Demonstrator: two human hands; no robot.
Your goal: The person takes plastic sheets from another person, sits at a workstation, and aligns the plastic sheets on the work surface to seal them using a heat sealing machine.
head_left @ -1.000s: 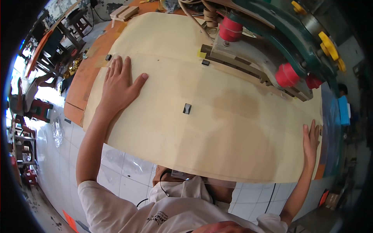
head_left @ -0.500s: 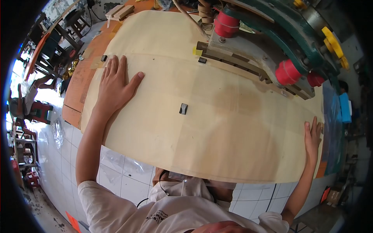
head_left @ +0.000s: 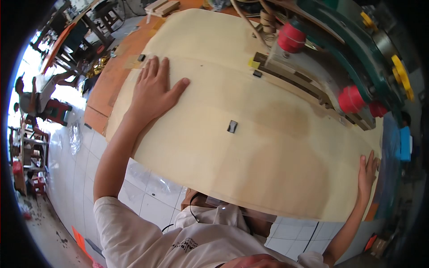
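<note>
cream sheet (head_left: 201, 143) spread over desk (head_left: 100, 105), left hand (head_left: 154, 94) laid flat, thumb wide, near its left edge, right hand (head_left: 366, 173) unclenched at its right edge; uneven palm pressure could skew or crease it, possibly shifting the black block (head_left: 232, 127).

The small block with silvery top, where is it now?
In the head view, the small block lies near the middle of the pale sheet, between the left hand and right hand, closer to the left.
</note>
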